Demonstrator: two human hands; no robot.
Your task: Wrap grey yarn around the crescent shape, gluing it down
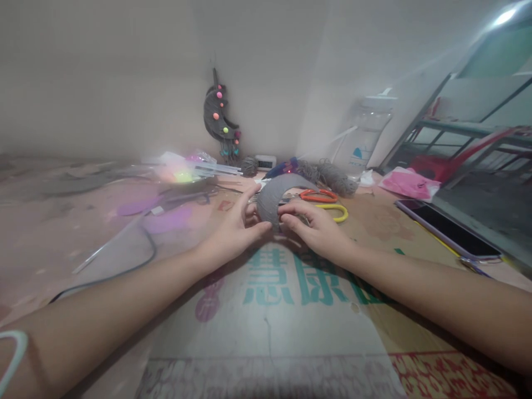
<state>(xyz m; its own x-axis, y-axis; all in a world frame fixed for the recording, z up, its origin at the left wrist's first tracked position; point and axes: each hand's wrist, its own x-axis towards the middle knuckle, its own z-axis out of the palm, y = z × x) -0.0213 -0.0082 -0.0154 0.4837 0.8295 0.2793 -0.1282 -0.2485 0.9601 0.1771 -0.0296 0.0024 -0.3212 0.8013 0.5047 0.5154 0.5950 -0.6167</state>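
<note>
A grey yarn-wrapped crescent moon [268, 202] is held up over the cardboard, its curved outer side to the left. My left hand [245, 219] grips its outer edge, with the thumb at the lower part and the fingers behind. From the right, my right hand [307, 224] pinches the inner edge between thumb and fingers. Just beyond the hands lie orange-handled scissors [319, 195] and yellow-handled scissors [338, 213], their blades partly hidden by the moon and my right hand.
A finished-looking moon with coloured pompoms [216, 116] hangs on the wall. Grey yarn balls [338, 178], a glue gun [285, 166], a small digital clock [266, 162] and a clear bottle [368, 133] stand behind. A phone [449, 228] lies right; glue sticks [220, 169] lie left.
</note>
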